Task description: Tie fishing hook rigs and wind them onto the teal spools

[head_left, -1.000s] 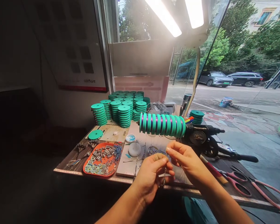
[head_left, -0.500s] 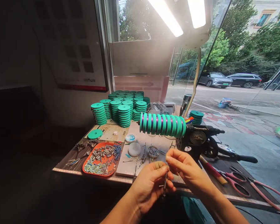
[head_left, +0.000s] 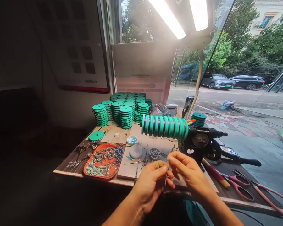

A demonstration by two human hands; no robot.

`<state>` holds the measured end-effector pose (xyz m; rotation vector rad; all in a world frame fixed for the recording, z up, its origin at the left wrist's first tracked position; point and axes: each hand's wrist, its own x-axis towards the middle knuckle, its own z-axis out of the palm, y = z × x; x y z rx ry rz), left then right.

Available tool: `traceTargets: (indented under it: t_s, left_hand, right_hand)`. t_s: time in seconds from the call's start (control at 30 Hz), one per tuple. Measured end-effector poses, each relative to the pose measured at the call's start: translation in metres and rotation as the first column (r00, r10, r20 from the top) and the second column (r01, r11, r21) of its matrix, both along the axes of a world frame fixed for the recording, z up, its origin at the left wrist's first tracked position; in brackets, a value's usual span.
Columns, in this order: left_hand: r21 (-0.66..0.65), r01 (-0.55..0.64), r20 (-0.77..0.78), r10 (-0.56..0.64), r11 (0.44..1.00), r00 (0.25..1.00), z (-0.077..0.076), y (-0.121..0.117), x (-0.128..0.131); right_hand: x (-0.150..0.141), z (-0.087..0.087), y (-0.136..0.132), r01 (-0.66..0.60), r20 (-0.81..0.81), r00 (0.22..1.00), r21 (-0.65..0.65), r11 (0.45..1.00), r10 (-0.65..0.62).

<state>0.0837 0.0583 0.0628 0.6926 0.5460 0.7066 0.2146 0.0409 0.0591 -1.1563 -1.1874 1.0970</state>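
My left hand [head_left: 153, 180] is closed, thumb and forefinger pinching a thin fishing rig [head_left: 165, 182] of small metal parts that hangs below the fingers. Right beside it, my right hand [head_left: 187, 169] is closed too, its fingertips pinched together just above the left thumb. What lies in the right fingertips is too fine to make out. Behind the hands, a row of green foam spools [head_left: 165, 126] with purple line sits on the shaft of a dark hand-cranked winder [head_left: 200, 139]. A small dish of metal beads [head_left: 155, 153] stands just beyond the left hand.
An orange tray [head_left: 86, 169] holds sinkers and small tubes. Stacked green spools [head_left: 125, 117] stand at the back, near a white round lid [head_left: 136, 151] and a blue-filled dish [head_left: 132, 140]. On the right lie a brush [head_left: 215, 172], pink-handled scissors [head_left: 241, 186] and pliers [head_left: 271, 197].
Both hands have shifted very slightly to the left, still pinched close together. The hanging rig has moved along with the left hand.
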Motion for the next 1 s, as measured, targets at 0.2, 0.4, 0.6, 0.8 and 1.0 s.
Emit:
traceTargets:
  t_s: [0.2, 0.4, 0.6, 0.8, 1.0]
  left_hand:
    - [0.304, -0.14, -0.232, 0.216, 0.942, 0.948, -0.011, 0.003, 0.005]
    - [0.85, -0.072, -0.281, 0.564, 0.522, 0.777, -0.006, -0.007, -0.002]
    - [0.765, -0.014, -0.327, 0.408, 0.643, 0.853, 0.001, -0.004, 0.009]
    - [0.431, 0.027, -0.163, 0.048, 0.902, 0.986, -0.01, -0.01, 0.017]
    - [0.074, 0.111, 0.006, -0.112, 0.991, 0.994, -0.015, -0.028, 0.005]
  right_hand:
    - [0.01, 0.017, 0.015, 0.462, 0.6, 0.584, 0.308, 0.831, -0.547]
    - [0.013, 0.019, 0.014, 0.402, 0.558, 0.69, 0.233, 0.886, -0.46]
    - [0.018, 0.029, 0.0, 0.237, 0.071, 0.968, 0.063, 0.969, -0.242]
    - [0.015, 0.024, -0.001, -0.006, -0.27, 0.963, -0.052, 0.999, -0.008]
    - [0.005, 0.017, -0.001, -0.079, -0.334, 0.941, -0.054, 0.995, 0.057]
